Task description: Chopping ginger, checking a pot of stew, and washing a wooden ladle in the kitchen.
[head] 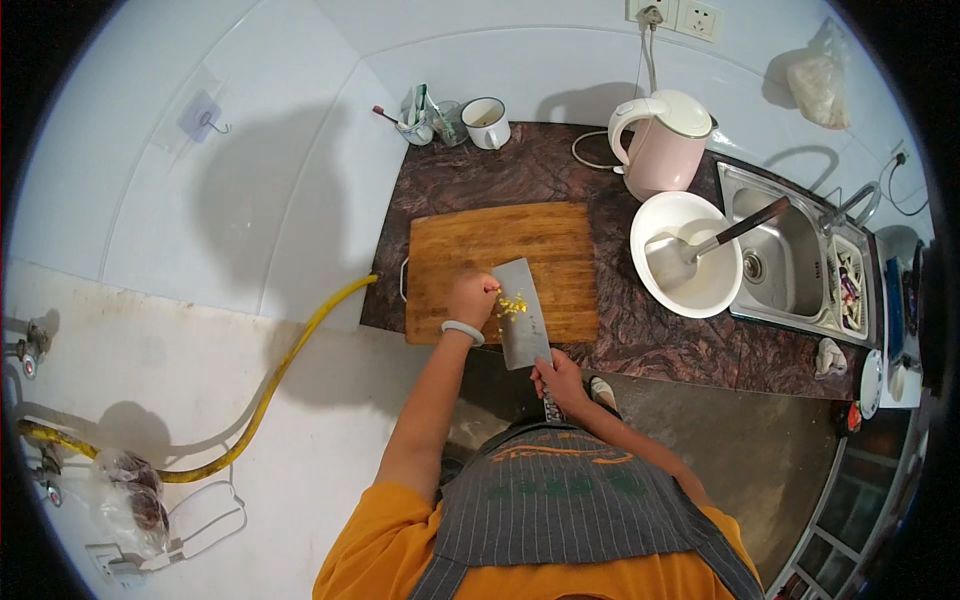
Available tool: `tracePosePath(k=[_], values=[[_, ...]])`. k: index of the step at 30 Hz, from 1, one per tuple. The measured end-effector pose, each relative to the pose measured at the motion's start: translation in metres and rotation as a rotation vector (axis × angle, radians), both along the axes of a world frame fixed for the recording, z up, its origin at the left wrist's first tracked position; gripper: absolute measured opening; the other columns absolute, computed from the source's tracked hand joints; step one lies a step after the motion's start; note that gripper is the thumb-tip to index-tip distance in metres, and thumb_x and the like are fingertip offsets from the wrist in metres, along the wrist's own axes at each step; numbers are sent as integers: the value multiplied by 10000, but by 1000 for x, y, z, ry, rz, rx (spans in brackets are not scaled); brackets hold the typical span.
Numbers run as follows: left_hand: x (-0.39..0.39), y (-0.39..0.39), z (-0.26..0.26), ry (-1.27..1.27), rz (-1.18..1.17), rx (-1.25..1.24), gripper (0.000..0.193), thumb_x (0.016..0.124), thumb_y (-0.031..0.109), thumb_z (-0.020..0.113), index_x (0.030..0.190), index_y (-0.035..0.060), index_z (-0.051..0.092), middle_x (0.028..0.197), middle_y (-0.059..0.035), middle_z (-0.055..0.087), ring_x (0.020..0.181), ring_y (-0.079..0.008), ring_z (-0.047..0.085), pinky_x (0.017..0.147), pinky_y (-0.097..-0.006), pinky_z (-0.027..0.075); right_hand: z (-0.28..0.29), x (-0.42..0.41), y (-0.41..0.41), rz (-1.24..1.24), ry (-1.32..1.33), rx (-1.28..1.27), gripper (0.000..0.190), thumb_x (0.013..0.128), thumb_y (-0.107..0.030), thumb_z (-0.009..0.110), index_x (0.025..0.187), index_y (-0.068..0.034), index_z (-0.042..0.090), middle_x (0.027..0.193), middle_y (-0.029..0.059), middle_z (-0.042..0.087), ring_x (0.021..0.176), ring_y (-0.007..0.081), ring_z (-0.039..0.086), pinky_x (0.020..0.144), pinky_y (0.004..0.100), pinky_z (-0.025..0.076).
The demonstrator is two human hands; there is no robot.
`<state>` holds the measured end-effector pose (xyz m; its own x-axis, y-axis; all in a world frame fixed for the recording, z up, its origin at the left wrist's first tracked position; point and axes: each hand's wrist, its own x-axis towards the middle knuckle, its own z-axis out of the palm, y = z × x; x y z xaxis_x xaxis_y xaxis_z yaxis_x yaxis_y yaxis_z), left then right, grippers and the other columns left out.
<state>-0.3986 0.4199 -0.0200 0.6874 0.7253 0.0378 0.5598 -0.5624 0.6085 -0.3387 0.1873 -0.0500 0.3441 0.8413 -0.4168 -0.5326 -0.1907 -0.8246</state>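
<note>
My right hand (559, 379) grips a metal cleaver (525, 337) near the joint of blade and handle. The cleaver's broad blade lies flat-side up over the front right part of a wooden cutting board (457, 240). Small chopped yellow pieces (513, 306) lie on the blade, towards its left edge. At that edge is my left hand (472, 298), its fingers curled in and slightly blurred; whether it holds anything cannot be seen. A pale bangle circles my left wrist.
Right of the board, a white bowl (720, 289) holds a dark-handled ladle (739, 229), beside a steel sink (784, 277). Behind stand a pink kettle (660, 161), an enamel mug (486, 124) and toothbrush cups (417, 132). A yellow hose (281, 382) runs up to the counter's left edge.
</note>
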Motion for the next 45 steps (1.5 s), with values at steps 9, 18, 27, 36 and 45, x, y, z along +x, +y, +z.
tracePosePath(k=[9, 18, 27, 36, 45], values=[[-17, 9, 33, -278, 83, -124, 110, 779, 79, 647, 872, 27, 673, 818, -101, 660, 747, -200, 633, 686, -308, 501, 3, 6, 3, 49, 214, 18, 106, 947, -131, 499, 903, -34, 499, 695, 37, 542, 524, 112, 514, 450, 280, 441], [-56, -1, 31, -197, 99, -43, 149, 806, 137, 661, 910, 32, 677, 872, -92, 679, 783, -171, 641, 710, -284, 497, 43, 36, -15, 10, 254, 92, 112, 944, -137, 512, 866, -60, 492, 688, 21, 542, 516, 107, 505, 441, 265, 432], [-49, -9, 50, -365, 22, -105, 121, 859, 95, 620, 939, 11, 656, 817, -51, 627, 729, -123, 582, 668, -255, 468, 119, 78, -84, -203, 217, 168, 102, 947, -153, 521, 904, -62, 505, 694, 12, 547, 510, 90, 494, 431, 237, 414], [25, -47, 98, -337, -30, -211, 110, 877, 38, 574, 954, 3, 644, 781, -11, 587, 654, -83, 516, 605, -234, 431, 149, 122, -193, -588, 208, 225, 84, 951, -127, 506, 889, -72, 492, 681, 13, 535, 484, 95, 468, 415, 231, 388], [158, -171, 141, -368, -282, -212, 134, 889, 30, 546, 967, -5, 649, 774, -11, 581, 669, -87, 531, 630, -235, 447, 153, 209, -314, -847, 134, 270, 102, 948, -114, 492, 863, -62, 469, 668, 17, 521, 498, 95, 466, 430, 248, 397]])
